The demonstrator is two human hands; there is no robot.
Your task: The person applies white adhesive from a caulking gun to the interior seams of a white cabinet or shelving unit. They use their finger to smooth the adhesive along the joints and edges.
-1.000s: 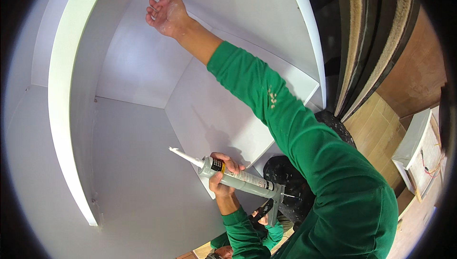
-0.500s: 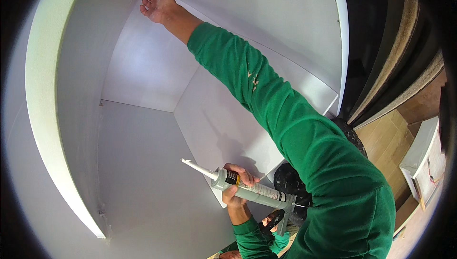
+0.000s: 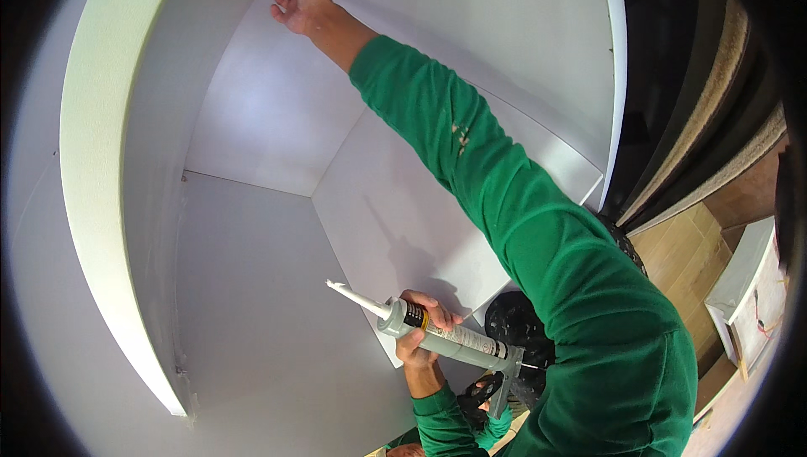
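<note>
My right arm, in a green sleeve, reaches across to the upper left. At its end my right hand touches the seam where the white panels meet. Its fingers are loosely bent and apart, with white paste on a fingertip, and it holds nothing. Low in the middle, my left hand is wrapped round the barrel of a grey caulking gun. The gun's white nozzle tilts up to the left, with white sealant at its tip.
A pale shelf panel lies below my right arm. A white curved edge runs down the left. Dark and tan draped cloth hangs at right, beside a white box-like piece near the wood-look floor.
My right fingertips have shifted slightly along the upper seam. The whole view has drifted a little, so the panels sit further right. My left hand keeps hold of the caulking gun.
</note>
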